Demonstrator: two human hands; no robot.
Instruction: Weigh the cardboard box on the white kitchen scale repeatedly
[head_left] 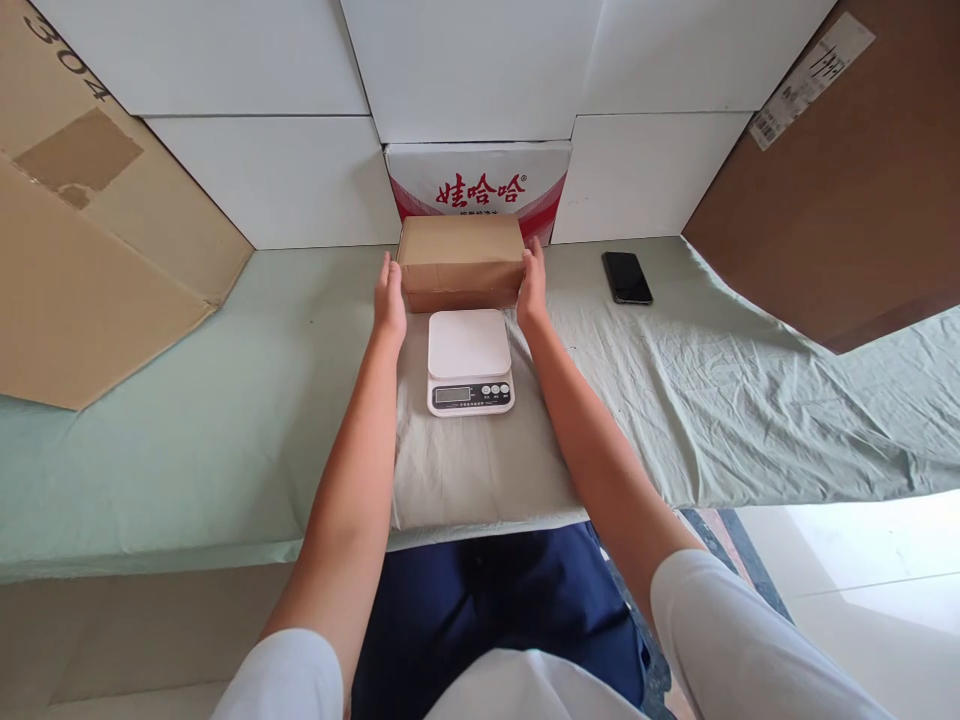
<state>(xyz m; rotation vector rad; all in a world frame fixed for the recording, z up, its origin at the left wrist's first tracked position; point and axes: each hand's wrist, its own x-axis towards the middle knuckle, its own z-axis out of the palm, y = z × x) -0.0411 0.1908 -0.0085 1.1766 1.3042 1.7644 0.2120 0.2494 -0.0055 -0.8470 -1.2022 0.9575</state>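
Both arms reach straight forward, bare from short white sleeves, nearly parallel and well apart. The left hand (pixel 390 297) stands on edge, palm facing inward, fingers straight and together. The right hand (pixel 532 287) mirrors it, palm inward, fingers extended, thumb hidden. Both wrists are straight.

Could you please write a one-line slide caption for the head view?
Left hand and right hand flank a cardboard box behind a white scale.
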